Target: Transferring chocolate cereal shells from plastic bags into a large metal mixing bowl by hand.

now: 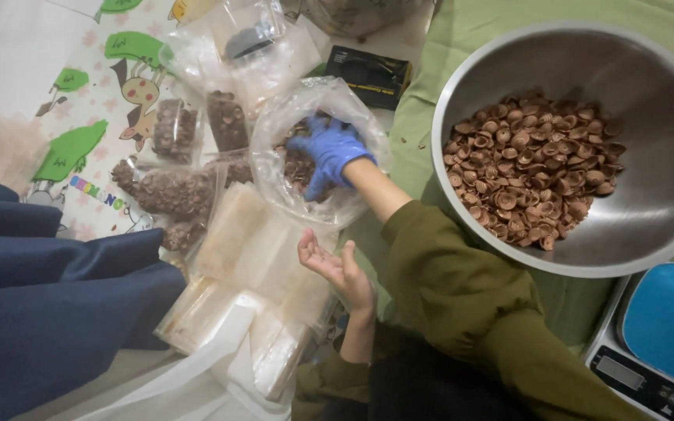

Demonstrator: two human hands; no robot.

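I see my gloved right hand plunged into the open plastic bag, fingers curled among the brown shells there. My bare left hand waits nearer me, palm up, empty, below the bag.

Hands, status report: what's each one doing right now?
Right hand, blue glove, inside clear bag of shells. Left hand bare, palm up, empty. Steel bowl of shells alongside.

The right hand, blue-gloved, reaches forward, fingers curled downward. The bare left hand lies palm up, fingers loosely open.
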